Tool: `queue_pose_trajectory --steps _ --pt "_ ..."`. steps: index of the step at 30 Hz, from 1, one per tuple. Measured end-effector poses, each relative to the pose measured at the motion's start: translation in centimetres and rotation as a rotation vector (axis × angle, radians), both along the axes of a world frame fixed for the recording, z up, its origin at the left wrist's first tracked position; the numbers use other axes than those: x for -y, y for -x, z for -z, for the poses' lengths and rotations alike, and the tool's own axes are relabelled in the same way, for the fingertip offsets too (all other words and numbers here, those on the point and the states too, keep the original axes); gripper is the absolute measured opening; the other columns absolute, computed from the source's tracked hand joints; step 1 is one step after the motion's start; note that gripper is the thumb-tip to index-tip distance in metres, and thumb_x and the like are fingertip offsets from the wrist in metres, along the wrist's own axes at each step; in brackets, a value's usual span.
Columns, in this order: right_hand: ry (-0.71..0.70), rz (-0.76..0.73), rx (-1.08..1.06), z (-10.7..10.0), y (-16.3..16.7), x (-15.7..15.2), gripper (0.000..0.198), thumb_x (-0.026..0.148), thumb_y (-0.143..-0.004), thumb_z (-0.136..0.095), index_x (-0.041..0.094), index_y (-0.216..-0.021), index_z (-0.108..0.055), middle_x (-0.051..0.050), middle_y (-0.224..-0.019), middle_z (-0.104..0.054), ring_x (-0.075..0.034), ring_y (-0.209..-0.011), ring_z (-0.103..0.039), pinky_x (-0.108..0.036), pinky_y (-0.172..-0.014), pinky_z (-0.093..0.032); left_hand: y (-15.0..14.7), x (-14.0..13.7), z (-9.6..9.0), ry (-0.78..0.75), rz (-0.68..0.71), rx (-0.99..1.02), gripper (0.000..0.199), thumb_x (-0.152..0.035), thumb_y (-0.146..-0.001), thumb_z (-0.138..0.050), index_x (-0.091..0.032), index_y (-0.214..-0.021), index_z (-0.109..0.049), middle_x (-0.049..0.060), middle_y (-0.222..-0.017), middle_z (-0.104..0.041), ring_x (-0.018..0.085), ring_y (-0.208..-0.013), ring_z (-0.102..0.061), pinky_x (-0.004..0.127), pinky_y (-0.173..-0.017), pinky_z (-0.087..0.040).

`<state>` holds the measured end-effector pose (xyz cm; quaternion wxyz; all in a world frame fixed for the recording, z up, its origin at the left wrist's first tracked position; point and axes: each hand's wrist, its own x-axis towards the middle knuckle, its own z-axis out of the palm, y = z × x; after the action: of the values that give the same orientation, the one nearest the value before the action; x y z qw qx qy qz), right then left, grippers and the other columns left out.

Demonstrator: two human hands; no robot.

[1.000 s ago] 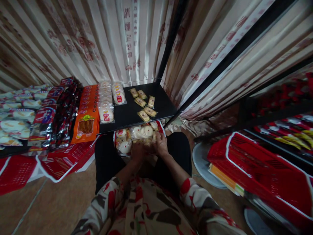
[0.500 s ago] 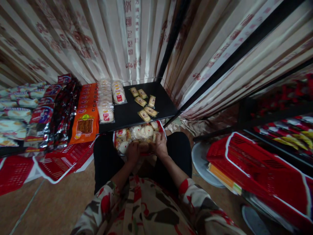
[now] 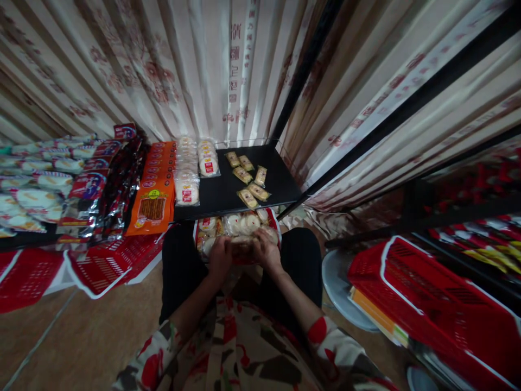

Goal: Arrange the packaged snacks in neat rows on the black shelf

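Note:
A red basket (image 3: 278, 227) sits between my knees, below the black shelf (image 3: 215, 187). Packs of round white pastries (image 3: 248, 220) in clear wrap fill it. My left hand (image 3: 220, 258) and my right hand (image 3: 267, 252) grip the two ends of a clear-wrapped pack of pastries (image 3: 242, 245) over the basket's near side. Fingers of both hands curl round it; their tips are partly hidden. Above on the shelf lie several small yellow-wrapped cakes (image 3: 243, 174), scattered, beside two rows of white pastry packs (image 3: 187, 193).
Left on the shelf stand orange snack packets (image 3: 153, 201), dark shiny packets (image 3: 120, 190) and white bread packs (image 3: 38, 203). Red baskets (image 3: 109, 266) sit beneath. At right are another red basket (image 3: 431, 288), a grey round lid or basin (image 3: 340, 296) and a black post (image 3: 313, 187).
The view has shifted slightly, so the shelf appears further right. My right hand has drawn back from the basket's right side onto the end of the pack of pastries.

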<state>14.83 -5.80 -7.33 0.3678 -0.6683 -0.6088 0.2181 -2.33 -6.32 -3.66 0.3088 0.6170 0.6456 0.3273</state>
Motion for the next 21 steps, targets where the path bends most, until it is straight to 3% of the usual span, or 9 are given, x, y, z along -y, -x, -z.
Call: queue_pose_trajectory --steps 4,6,8,13,18,21 --pt "0.282 0.03 -0.53 -3.5 1.9 0.4 0.04 0.052 -0.08 -0.046 0.02 -0.097 -0.063 -0.005 -0.086 -0.068 -0.02 -0.084 -0.063 -0.036 -0.075 -0.051 0.9 1.3 -1.9 -0.243 0.03 0.082 0.017 -0.022 -0.087 -0.037 -0.02 -0.082 -0.052 0.005 -0.093 -0.061 0.016 -0.093 -0.058 0.032 -0.085 -0.047" --pt "0.453 0.008 -0.849 -5.1 2.9 0.5 0.048 0.06 -0.079 -0.044 0.019 -0.099 -0.06 -0.006 -0.081 -0.068 -0.02 -0.075 -0.065 -0.034 -0.065 -0.052 1.4 1.9 -2.4 -0.314 0.07 0.087 0.018 -0.022 -0.089 -0.035 -0.02 -0.082 -0.052 0.005 -0.097 -0.061 0.015 -0.099 -0.057 0.032 -0.089 -0.046" --pt "0.512 -0.007 -1.055 -6.3 3.6 0.4 0.052 0.062 -0.078 -0.045 0.018 -0.102 -0.058 -0.007 -0.082 -0.069 -0.02 -0.072 -0.065 -0.033 -0.061 -0.052 1.8 2.3 -2.7 -0.351 0.139 0.071 0.02 -0.021 -0.09 -0.035 -0.02 -0.083 -0.054 0.005 -0.1 -0.062 0.015 -0.104 -0.055 0.033 -0.093 -0.045" --pt "0.453 0.001 -1.139 -8.0 4.3 -0.3 0.043 0.041 -0.063 -0.072 0.018 -0.097 -0.06 -0.003 -0.083 -0.069 -0.017 -0.068 -0.064 -0.029 -0.061 -0.051 2.8 2.5 -2.5 -0.466 0.231 0.014 0.022 -0.019 -0.091 -0.034 -0.019 -0.085 -0.056 0.006 -0.108 -0.06 0.015 -0.117 -0.048 0.034 -0.101 -0.04" --pt "0.465 -0.023 -1.106 -8.8 4.4 -0.8 0.039 0.029 -0.057 -0.075 0.018 -0.091 -0.06 0.001 -0.072 -0.068 -0.012 -0.054 -0.059 -0.022 -0.05 -0.045 3.4 2.2 -2.8 -0.509 0.041 -0.054 0.022 -0.02 -0.089 -0.038 -0.018 -0.081 -0.059 0.007 -0.112 -0.055 0.018 -0.115 -0.048 0.037 -0.1 -0.041" --pt "0.449 -0.023 -1.126 -9.1 4.7 -0.8 0.037 0.025 -0.056 -0.076 0.019 -0.088 -0.059 0.002 -0.072 -0.068 -0.011 -0.056 -0.059 -0.021 -0.053 -0.045 3.6 1.9 -3.1 -0.5 -0.069 -0.055 0.022 -0.022 -0.088 -0.041 -0.018 -0.082 -0.063 0.008 -0.116 -0.05 0.019 -0.11 -0.049 0.037 -0.095 -0.044"
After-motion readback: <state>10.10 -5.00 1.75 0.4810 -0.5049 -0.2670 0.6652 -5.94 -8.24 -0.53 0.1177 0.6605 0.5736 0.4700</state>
